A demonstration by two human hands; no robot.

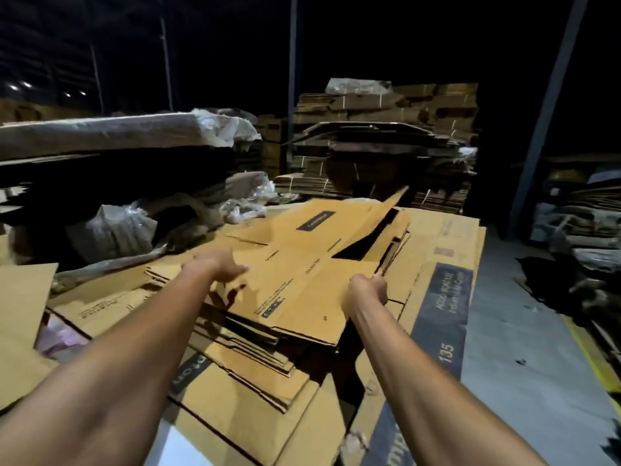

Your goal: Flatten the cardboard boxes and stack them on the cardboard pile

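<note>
A brown cardboard box (pixel 302 264), nearly flat, lies on top of the cardboard pile (pixel 242 375) in front of me. Its far right flap still stands up at an angle, leaving a dark gap beneath it. My left hand (pixel 218 267) hovers over or touches the box's left edge with fingers spread and straight. At the right edge of the box my right hand (pixel 368 290) grips the cardboard, fingers curled round it. Both arms are stretched forward.
A long printed carton (pixel 443 290) lies flat under the pile on the right. Plastic wrap and bags (pixel 114 227) sit to the left. Tall stacks of flattened cardboard (pixel 386 142) stand behind. A concrete floor strip with a yellow line (pixel 591 358) runs on the right.
</note>
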